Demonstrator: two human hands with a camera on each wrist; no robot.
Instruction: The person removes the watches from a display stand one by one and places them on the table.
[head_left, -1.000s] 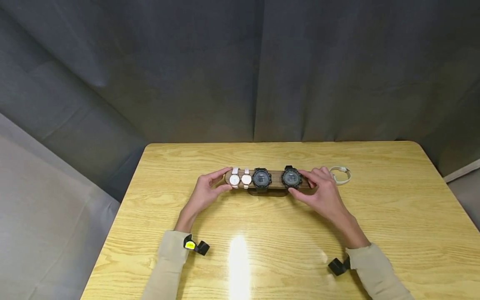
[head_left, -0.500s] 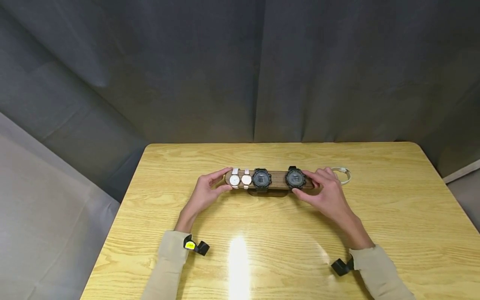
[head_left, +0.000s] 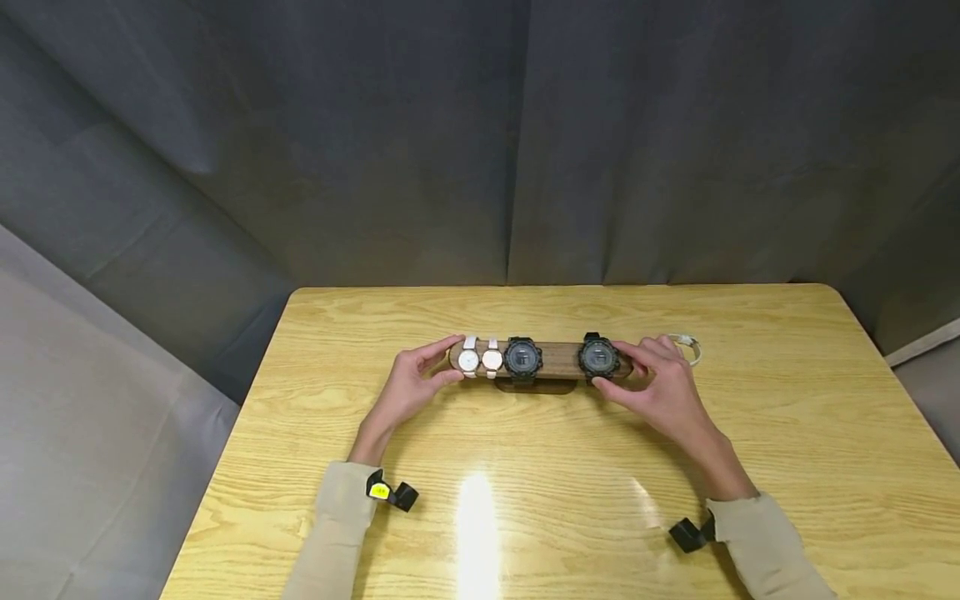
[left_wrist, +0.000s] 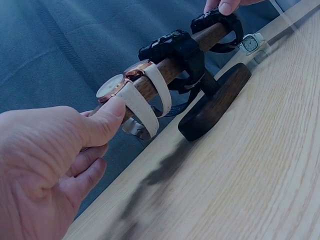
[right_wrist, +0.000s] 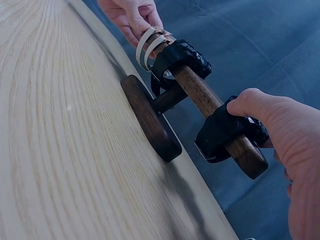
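Nearest to us, a beige left sleeve and a beige right sleeve reach over the wooden desk, each with a small black device at the cuff. We see a bright streak of light on the desk between them.

Farther on, we find the left hand with a narrow grip: thumb and fingers pinch the left end of the watch stand, the thumb against the outer white watch. The right hand also has a narrow grip, its thumb and fingers holding the right black watch around the bar near the right end; we see the wood poke out past it in the right wrist view.

The stand is upright on the desk, its level bar raised on a post above a dark rounded base. Beside the outer white watch we see the inner white watch, then the left black watch, then bare wood up to the other black one.

Past the right hand, partly hidden from us, a loose pale watch rests on the desk. Behind everything hangs a dark curtain.
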